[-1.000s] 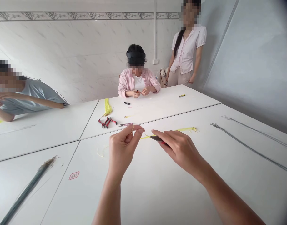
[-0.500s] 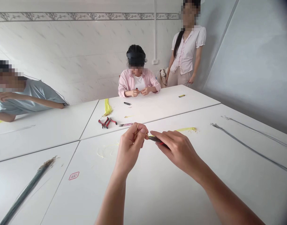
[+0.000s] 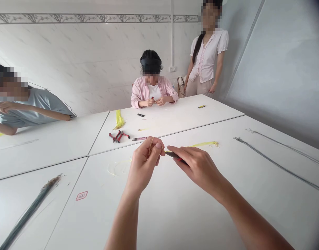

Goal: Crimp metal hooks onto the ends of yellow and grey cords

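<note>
Head view, left hand's fingers (image 3: 154, 150) pinching yellow wire (image 3: 150, 147), right hand's fingers (image 3: 181, 151) wrapped around black tool (image 3: 172, 154)

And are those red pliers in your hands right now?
No, the red-handled pliers lie on the far white table, well away from the left hand and the right hand.

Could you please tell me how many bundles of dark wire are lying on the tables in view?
3: one dark wire bundle at lower left, a second dark wire bundle at right, and a third dark wire bundle just beyond it. Others may lie out of view.
</note>
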The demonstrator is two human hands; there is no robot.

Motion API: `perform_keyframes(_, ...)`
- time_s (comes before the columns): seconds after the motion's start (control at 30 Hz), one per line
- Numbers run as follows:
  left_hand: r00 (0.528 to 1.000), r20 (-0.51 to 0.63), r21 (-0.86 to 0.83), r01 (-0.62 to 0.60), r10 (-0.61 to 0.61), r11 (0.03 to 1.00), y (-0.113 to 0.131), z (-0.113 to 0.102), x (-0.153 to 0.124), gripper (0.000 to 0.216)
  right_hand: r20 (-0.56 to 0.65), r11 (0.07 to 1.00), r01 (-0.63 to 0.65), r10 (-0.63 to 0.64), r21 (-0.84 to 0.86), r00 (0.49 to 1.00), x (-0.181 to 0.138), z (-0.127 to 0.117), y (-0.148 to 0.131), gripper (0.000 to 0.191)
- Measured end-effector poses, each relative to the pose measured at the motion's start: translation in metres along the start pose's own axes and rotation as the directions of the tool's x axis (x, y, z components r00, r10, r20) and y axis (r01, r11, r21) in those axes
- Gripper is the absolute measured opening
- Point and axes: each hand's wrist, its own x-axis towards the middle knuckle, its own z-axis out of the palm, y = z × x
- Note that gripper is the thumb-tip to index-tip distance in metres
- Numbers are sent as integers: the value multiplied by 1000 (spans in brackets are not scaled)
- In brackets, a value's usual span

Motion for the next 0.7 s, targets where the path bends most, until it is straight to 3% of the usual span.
perform_keyframes(0.4,995,2,154,96,-97,983,5,-6,-3,28,-19,1000,7,-7,-14,1000,1,-2,1,33)
perform_keyframes(0.7,995,-18,157,98,-96,983,2,-9,-3,32,-9,999,2,-2,-36,1000,2,-7,3,31)
